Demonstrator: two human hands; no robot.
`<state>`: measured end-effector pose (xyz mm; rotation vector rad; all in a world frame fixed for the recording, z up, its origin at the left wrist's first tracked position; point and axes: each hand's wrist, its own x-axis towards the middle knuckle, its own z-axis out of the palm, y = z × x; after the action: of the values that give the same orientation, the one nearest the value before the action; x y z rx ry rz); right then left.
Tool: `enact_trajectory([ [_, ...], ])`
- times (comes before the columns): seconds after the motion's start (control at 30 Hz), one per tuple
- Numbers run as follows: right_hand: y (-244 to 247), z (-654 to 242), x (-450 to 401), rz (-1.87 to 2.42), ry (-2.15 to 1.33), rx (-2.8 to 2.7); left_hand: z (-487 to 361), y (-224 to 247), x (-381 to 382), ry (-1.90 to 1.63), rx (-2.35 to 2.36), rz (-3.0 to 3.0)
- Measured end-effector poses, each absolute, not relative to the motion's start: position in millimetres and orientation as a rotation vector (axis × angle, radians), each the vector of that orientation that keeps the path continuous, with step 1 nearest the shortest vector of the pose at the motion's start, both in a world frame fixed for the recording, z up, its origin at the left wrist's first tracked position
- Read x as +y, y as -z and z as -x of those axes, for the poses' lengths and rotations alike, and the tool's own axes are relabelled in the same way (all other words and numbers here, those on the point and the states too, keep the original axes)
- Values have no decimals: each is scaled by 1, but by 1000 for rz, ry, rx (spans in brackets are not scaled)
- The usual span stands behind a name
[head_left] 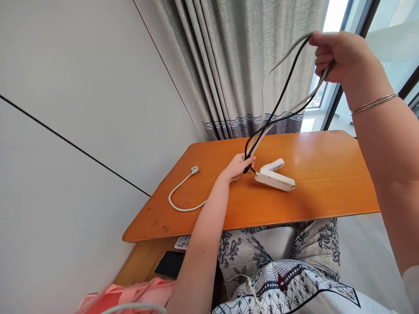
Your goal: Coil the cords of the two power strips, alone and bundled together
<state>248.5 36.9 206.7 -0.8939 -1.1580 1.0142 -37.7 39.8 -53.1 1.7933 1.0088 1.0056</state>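
A bunch of cords (278, 104), one black and some white, is held up high by the right hand (337, 56) at about 1 o'clock in the picture. The fingers of that hand are curled tight around the loops. The lower ends of the cords are pinched by the left hand (237, 166) near the middle of the wooden table (327, 174). Its fingers are closed on the cords just above the tabletop.

A white power strip (274, 178) is lying on the table just beside the left hand, at its 3 o'clock. It cannot be told which cord is joined to it. A white plug (194, 170) on a curved white cord is seen at the hand's 9 o'clock, well apart from it. A curtain (238, 65) is hung behind the table at 12 o'clock. A black phone (170, 264) is resting on a lower shelf at 7 o'clock.

The cords are best kept straight and a little tight between the two hands, so tangles can be seen and no loop is dropped. The pull should be gentle, or the power strip could be dragged along the table.
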Motion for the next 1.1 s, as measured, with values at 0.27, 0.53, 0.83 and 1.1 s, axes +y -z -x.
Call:
enact_trajectory([
  [0.27, -187, -296, 64, 1110, -793, -1237, 57, 23, 30, -785, 1025, -1902],
  [0.53, -136, -336, 91, 987, -1017, -1102, 61, 35, 31, -773, 721, -1756],
  [0.83, -13, -342, 107, 1093, -1094, -1195, 54, 15, 39, -1272, 649, -982],
  [1.1, 42, -290, 96, 1502, -132, -1827, 47, -10, 71, -1473, 687, -684],
])
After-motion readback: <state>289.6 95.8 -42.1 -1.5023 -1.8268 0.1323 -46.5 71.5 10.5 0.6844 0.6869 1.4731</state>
